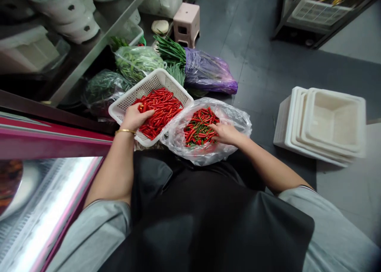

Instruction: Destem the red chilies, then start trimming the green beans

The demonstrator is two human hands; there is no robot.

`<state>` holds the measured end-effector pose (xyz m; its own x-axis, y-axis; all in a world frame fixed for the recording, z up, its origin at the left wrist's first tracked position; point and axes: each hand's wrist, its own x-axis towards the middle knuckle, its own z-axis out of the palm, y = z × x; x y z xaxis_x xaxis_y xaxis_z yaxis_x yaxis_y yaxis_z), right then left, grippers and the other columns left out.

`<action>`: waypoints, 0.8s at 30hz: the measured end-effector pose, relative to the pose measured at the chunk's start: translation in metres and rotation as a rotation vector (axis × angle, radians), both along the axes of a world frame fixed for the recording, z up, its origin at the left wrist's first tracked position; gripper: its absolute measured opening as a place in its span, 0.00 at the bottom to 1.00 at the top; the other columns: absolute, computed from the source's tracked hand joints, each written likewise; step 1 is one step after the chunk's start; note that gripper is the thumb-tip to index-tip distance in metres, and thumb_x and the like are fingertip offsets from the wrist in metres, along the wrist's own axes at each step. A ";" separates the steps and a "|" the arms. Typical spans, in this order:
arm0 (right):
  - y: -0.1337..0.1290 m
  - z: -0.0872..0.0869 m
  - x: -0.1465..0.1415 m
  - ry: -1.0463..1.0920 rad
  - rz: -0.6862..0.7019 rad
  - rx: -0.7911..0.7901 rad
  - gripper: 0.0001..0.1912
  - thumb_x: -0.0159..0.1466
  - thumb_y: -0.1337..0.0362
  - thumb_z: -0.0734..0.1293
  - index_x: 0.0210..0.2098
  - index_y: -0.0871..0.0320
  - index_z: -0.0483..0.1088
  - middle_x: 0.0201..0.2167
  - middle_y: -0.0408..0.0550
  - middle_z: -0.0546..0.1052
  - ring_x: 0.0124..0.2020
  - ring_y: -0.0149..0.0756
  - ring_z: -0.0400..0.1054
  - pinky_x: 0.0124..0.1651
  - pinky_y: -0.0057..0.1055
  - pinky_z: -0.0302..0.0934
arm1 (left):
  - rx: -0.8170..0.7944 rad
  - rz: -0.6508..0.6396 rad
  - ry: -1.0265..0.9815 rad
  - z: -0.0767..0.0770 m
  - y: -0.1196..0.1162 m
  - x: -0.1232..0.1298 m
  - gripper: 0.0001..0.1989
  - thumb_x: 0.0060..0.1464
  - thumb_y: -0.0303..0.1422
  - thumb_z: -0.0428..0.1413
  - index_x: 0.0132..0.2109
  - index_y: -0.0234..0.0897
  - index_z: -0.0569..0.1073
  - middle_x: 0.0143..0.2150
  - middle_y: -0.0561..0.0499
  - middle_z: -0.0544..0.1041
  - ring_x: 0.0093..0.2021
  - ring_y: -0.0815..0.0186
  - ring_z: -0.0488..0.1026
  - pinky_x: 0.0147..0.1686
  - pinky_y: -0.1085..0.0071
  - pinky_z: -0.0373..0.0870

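Note:
A white perforated basket (119, 110) is tilted in front of me, holding a heap of red chilies (162, 109) with no green stems showing. My left hand (135, 117) is over its left side, fingers curled round a few red chilies, thumb pointing right. Right beside the basket, a clear plastic bag (235, 115) lies open around more red chilies (202, 125), many with green stems. My right hand (223, 133) reaches into this bag from the right. Its fingers are drawn together at a chili among the pile, the tips partly hidden.
Bagged greens (138, 61) and long green stalks in a purple bag (208, 71) lie beyond the basket. A pink stool (187, 24) stands farther back. Stacked white bins (321, 123) are on the right. A metal shelf (101, 45) and a lit display case (53, 208) border the left.

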<state>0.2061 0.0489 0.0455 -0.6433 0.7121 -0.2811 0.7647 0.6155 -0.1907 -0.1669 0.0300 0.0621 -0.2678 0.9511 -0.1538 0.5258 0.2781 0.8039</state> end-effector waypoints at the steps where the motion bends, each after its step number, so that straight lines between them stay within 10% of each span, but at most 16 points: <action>1: 0.002 -0.006 -0.005 -0.053 0.010 -0.006 0.18 0.66 0.61 0.60 0.53 0.59 0.67 0.42 0.56 0.74 0.37 0.38 0.68 0.36 0.29 0.56 | -0.070 -0.060 0.137 0.003 0.010 -0.014 0.21 0.40 0.41 0.67 0.36 0.30 0.71 0.28 0.52 0.72 0.29 0.66 0.69 0.34 0.69 0.69; 5: 0.012 -0.037 -0.045 -0.045 0.077 0.069 0.19 0.69 0.66 0.51 0.51 0.60 0.69 0.49 0.59 0.70 0.42 0.40 0.67 0.37 0.29 0.55 | -0.116 -0.207 0.490 0.007 0.028 -0.018 0.30 0.37 0.38 0.69 0.47 0.28 0.71 0.41 0.45 0.75 0.46 0.55 0.70 0.53 0.56 0.64; 9: 0.031 -0.062 -0.071 -0.080 0.223 0.048 0.19 0.69 0.66 0.51 0.44 0.64 0.72 0.48 0.61 0.71 0.39 0.39 0.68 0.34 0.29 0.54 | 0.162 -0.197 0.540 -0.004 0.011 0.051 0.19 0.55 0.35 0.56 0.52 0.29 0.71 0.50 0.41 0.75 0.48 0.58 0.71 0.54 0.59 0.64; 16: 0.028 -0.044 -0.031 0.282 0.141 -0.090 0.14 0.66 0.64 0.59 0.33 0.65 0.72 0.30 0.54 0.75 0.30 0.33 0.66 0.35 0.28 0.55 | 0.203 -0.665 0.519 -0.057 -0.017 0.164 0.11 0.60 0.29 0.48 0.42 0.32 0.74 0.38 0.41 0.76 0.41 0.58 0.73 0.44 0.62 0.67; 20: 0.006 -0.027 -0.006 0.795 -0.049 -0.543 0.22 0.67 0.50 0.57 0.34 0.63 0.71 0.22 0.43 0.70 0.22 0.27 0.62 0.29 0.26 0.58 | 0.405 -0.647 0.143 -0.060 -0.025 0.173 0.13 0.62 0.33 0.44 0.42 0.34 0.72 0.38 0.42 0.75 0.41 0.61 0.71 0.45 0.63 0.66; 24: 0.004 -0.020 -0.005 0.867 -0.115 -0.627 0.26 0.67 0.47 0.55 0.43 0.64 0.71 0.25 0.44 0.71 0.23 0.28 0.64 0.29 0.26 0.59 | 0.327 -0.310 -0.350 -0.056 -0.025 0.162 0.15 0.64 0.38 0.42 0.41 0.35 0.70 0.30 0.49 0.72 0.29 0.67 0.69 0.32 0.70 0.67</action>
<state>0.2011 0.0525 0.0259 -0.7372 0.6685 -0.0979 0.2643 0.1520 -0.9524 -0.0047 0.0048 0.0065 0.0451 0.9901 0.1327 0.2303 -0.1395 0.9631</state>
